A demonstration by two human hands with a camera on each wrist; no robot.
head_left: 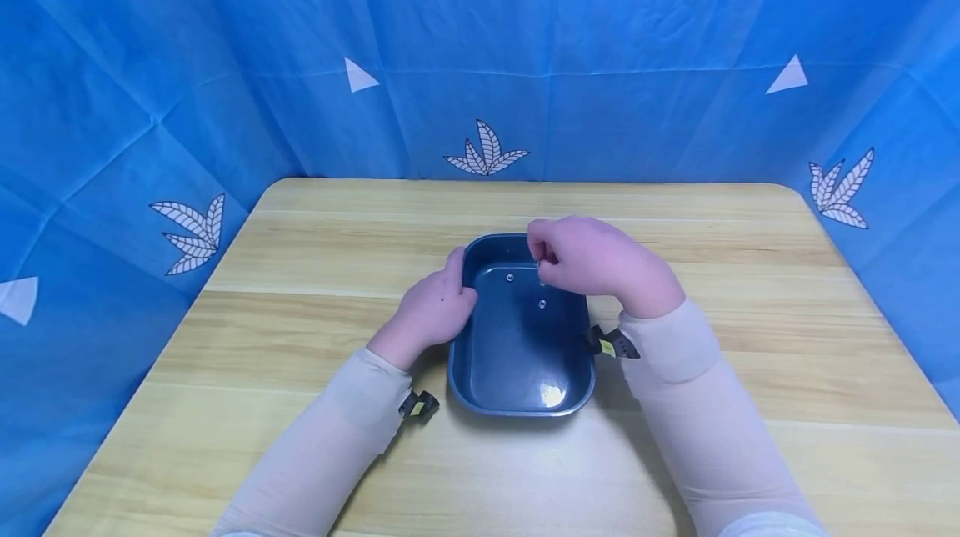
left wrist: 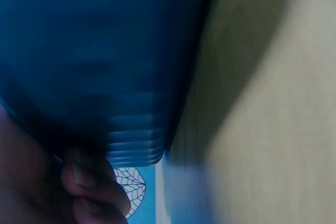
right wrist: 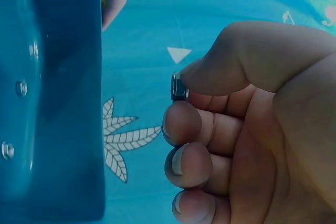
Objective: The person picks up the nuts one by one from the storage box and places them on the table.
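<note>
While a blue cloth (head_left: 637, 12) printed with white triangles and leaves hung behind and along both sides, a pale wooden table (head_left: 300, 337) spread out in front of it. Two arms in light sleeves (head_left: 322, 445) reached over the table from the near side. Between them sat a dark blue tray (head_left: 517, 362) with rounded corners, its long sides running away from the person.

The left hand (head_left: 435, 303) gripped the tray's left side, its thumb over the rim and other fingers bent against the outer wall; the left wrist view was blurred there. The right hand (head_left: 588, 262) was above the tray's far right part, all its fingers curled in, with thumb and forefinger closed in a pinch.

Each wrist wore a small black device (head_left: 615, 343). Smallest were the metal nuts: one nut (right wrist: 179, 86) was held between the right thumb and forefinger, clear of the tray, while loose nuts (head_left: 542, 303) lay apart on the tray's floor, toward its far end.
</note>
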